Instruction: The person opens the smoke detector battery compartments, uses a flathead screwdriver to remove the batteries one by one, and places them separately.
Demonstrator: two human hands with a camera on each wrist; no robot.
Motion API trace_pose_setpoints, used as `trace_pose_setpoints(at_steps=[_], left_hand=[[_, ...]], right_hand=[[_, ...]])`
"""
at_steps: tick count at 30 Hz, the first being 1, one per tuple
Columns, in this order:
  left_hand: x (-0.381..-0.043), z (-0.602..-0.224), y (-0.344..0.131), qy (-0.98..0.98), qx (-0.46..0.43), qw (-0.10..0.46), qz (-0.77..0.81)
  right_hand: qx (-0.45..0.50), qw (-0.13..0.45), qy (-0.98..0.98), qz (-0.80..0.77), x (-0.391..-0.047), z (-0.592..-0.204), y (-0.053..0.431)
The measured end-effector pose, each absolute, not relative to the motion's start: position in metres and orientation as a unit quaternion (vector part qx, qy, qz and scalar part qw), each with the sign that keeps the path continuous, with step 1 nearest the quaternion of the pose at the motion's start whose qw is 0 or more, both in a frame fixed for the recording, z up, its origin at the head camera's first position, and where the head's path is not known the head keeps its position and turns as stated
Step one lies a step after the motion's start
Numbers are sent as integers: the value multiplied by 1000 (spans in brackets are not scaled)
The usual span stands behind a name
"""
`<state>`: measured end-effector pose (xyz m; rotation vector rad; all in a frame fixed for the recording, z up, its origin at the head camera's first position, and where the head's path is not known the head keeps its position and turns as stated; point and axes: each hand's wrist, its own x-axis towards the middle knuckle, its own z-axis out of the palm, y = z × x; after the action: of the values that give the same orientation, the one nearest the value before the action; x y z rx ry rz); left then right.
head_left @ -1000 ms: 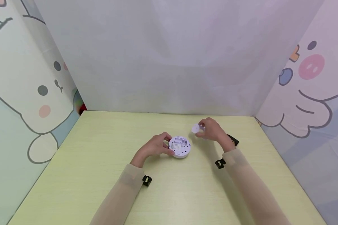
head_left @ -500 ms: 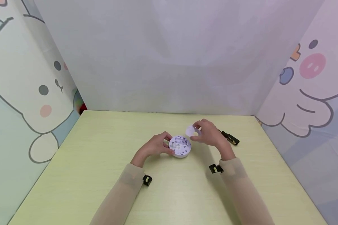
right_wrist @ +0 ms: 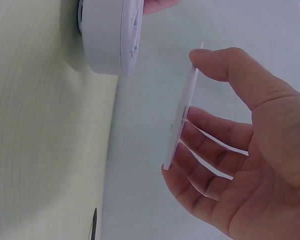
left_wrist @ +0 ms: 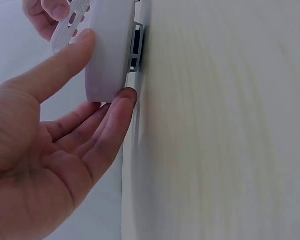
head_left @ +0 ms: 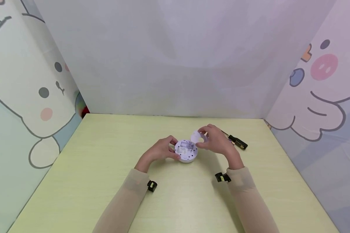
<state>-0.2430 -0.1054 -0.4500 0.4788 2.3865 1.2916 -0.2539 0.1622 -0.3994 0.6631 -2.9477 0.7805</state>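
Observation:
A round white smoke detector (head_left: pixel 186 155) lies on the table with its back up, showing an open battery bay and a printed label. My left hand (head_left: pixel 162 150) grips its left edge; in the left wrist view the thumb is on the back face and fingers curl at the side of the detector (left_wrist: pixel 110 50). Above and to its right, my right hand (head_left: pixel 218 140) holds a thin white mounting plate (head_left: pixel 194 137) by the rim. In the right wrist view this plate (right_wrist: pixel 182 110) is pinched between thumb and fingertips, tilted and apart from the detector (right_wrist: pixel 104 40).
A screwdriver (head_left: pixel 238 142) with a black and yellow handle lies on the table (head_left: pixel 119 142) to the right of my right hand. A white curtain (head_left: pixel 175 64) stands behind the table, with cartoon-printed cloth at both sides.
My right hand has moved left with the mounting plate, bringing it close to the smoke detector and uncovering more of the screwdriver. The left hand and detector stay almost still.

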Motion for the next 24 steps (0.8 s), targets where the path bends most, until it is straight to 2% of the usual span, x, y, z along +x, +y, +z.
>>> trace_pose_setpoints(at_steps=[24], left_hand=[[-247,-448,-111,849,183,190,458]], right_hand=[[225,-1,-943,246,-254,-400,168]])
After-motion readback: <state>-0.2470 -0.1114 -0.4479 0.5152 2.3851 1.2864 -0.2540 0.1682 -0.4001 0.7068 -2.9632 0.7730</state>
